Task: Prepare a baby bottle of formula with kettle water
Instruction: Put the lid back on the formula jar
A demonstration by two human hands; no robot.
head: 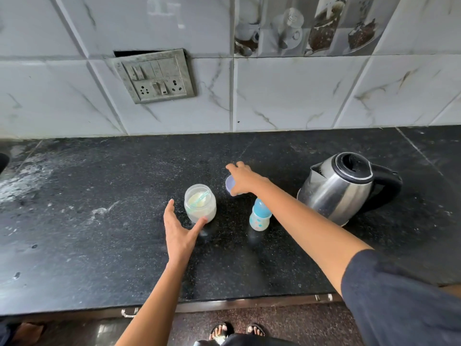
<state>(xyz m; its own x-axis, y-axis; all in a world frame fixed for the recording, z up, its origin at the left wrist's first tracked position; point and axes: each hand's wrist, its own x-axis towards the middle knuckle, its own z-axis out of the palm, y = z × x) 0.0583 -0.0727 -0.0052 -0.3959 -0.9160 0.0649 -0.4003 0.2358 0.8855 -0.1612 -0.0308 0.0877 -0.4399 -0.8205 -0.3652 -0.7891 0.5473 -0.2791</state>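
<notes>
Baby bottle (260,216) stands upright, blue cap on, on the black surface (99,245), just back toward me from my right grip (243,181) and under that forearm. The steel kettle (341,188) sits out to that grip's right. My left grip (178,228) is spread apart, thumb tip at the base of the open powder jar (200,204). The right grip drapes over a pale lid (230,184); I cannot tell whether it is clamped on it. I judge the right grip nearer the bottle.
</notes>
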